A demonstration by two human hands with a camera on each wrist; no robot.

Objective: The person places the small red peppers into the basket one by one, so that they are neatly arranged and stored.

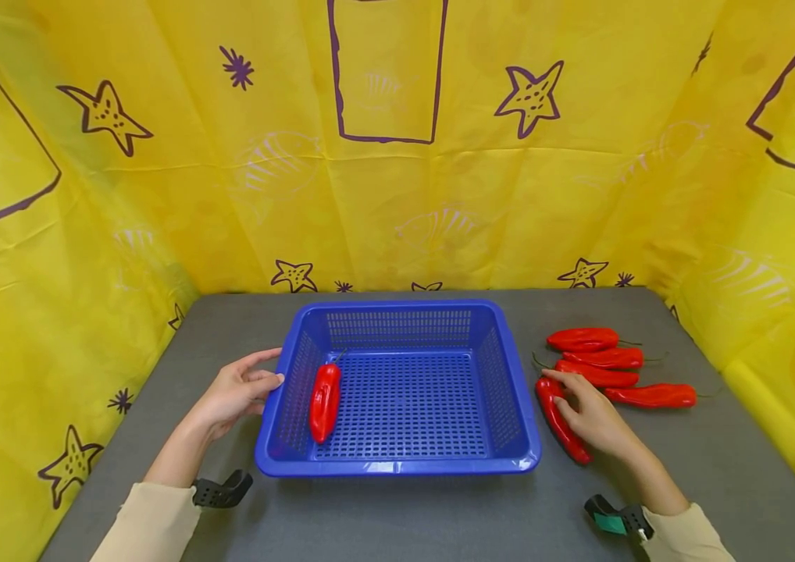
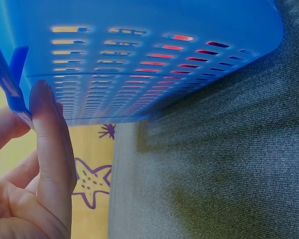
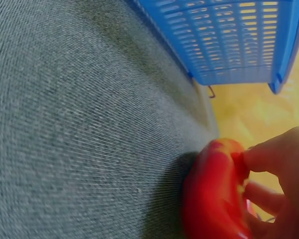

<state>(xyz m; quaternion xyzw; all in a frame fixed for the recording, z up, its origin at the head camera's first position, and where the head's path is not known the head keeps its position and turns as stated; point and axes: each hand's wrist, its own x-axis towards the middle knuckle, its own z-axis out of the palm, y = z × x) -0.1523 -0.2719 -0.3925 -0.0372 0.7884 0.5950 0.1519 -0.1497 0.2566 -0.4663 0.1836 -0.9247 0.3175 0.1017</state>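
Observation:
A blue plastic basket point(image 1: 397, 467) with slotted walls stands mid-table, and one red pepper point(image 1: 325, 402) lies inside it toward the left. My left hand point(image 1: 239, 390) holds the basket's left rim; in the left wrist view the thumb point(image 2: 50, 144) presses against the rim. To the right of the basket, my right hand point(image 1: 590, 410) pinches another long red pepper point(image 1: 561, 421) by its upper part. That pepper point(image 3: 214, 194) looks close to the tabletop in the right wrist view; whether it still touches the cloth I cannot tell.
Several more red peppers point(image 1: 654, 396) lie grouped on the grey table point(image 1: 397, 519), beyond my right hand. A yellow patterned curtain point(image 1: 397, 195) rises behind the table and along both sides. Black straps point(image 1: 223, 489) with small devices circle both wrists.

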